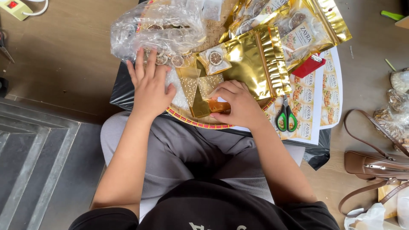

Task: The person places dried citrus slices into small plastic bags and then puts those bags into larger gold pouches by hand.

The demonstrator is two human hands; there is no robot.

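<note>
Gold stuff: a small clear cellophane bag with gold dots and a gold base (199, 96) sat on the round woven tray (200, 123) in the person's lap.
Right hand (238, 104): fingers pinching the bag's lower end.
Left hand (149, 85): fingers spread, flat on the tray just left of it.
Nearby: shiny gold zip pouch (255, 59), green-handled scissors (286, 117), clear plastic bag of dried slices (157, 30).

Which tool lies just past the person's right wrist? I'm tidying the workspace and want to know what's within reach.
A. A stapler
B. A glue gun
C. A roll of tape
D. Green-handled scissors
D: green-handled scissors lie on the printed label sheets, just beside the right hand.
</note>
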